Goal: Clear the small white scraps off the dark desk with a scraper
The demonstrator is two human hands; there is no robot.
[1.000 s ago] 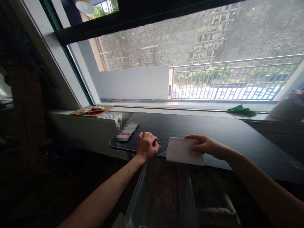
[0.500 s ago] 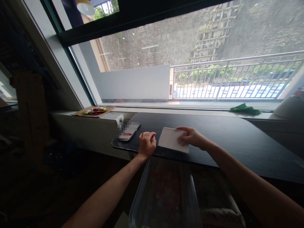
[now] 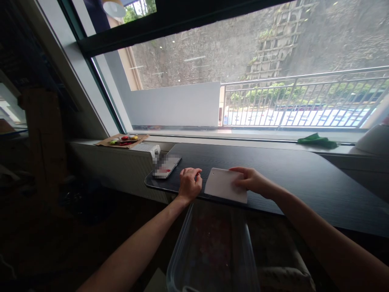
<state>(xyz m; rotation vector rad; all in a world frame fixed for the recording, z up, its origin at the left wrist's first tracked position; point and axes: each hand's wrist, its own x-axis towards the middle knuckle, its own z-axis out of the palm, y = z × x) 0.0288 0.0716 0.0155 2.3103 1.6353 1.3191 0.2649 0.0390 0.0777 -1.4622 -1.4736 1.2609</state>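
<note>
My right hand (image 3: 247, 178) grips a flat white plastic scraper (image 3: 223, 185) by its right side, fingers behind it and thumb on its near face. The scraper has a small hole in one corner and leans at the front edge of the dark table (image 3: 291, 174). Left of it, apart from the scraper, my left hand (image 3: 190, 182) is over the table edge with its fingers curled and thumb close to them. The inside of that hand is hidden. Below the table edge stands a clear plastic bin (image 3: 179, 251); what it contains is too dark to make out.
A flat phone-like device (image 3: 167, 167), partly blurred out, lies at the table's left end. Colourful small items (image 3: 124, 140) rest on brown cardboard on the sill. A green cloth (image 3: 317, 140) lies on the sill at right. A radiator (image 3: 121, 166) stands left of the table.
My right hand has brought the scraper slightly nearer and to the right, toward the table's front edge. My left hand stays curled in nearly the same place. The view has shifted slightly.
</note>
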